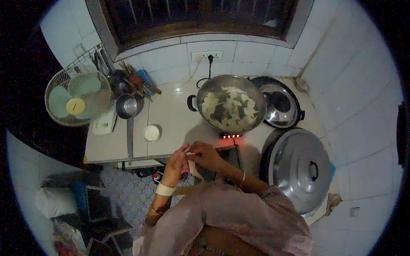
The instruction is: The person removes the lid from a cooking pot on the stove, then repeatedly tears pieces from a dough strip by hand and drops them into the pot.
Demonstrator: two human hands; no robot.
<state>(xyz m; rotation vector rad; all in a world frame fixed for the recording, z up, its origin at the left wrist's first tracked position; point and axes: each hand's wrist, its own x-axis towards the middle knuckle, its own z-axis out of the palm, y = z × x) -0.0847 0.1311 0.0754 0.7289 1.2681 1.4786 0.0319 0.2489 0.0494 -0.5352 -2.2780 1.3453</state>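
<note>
My left hand (174,165) and my right hand (206,156) meet at the counter's front edge, just below the wok. Between them is a pale, floppy strip (194,170) that looks like dough, its end hanging down. Both hands' fingers are closed on its upper part, though the exact grip is partly hidden. Beyond my right hand stands a wide metal wok (261,99) with black side handles. Many pale, flat torn pieces (232,104) lie in the liquid inside it. Red lights glow on the cooker panel (230,137) under the wok.
A long-handled ladle (130,132) and a small bowl of white stuff (151,133) lie to the left, near a fan (77,96). At right are a black pan with a glass lid (279,102) and a large lidded pot (301,170). A plug (210,57) sits behind the wok.
</note>
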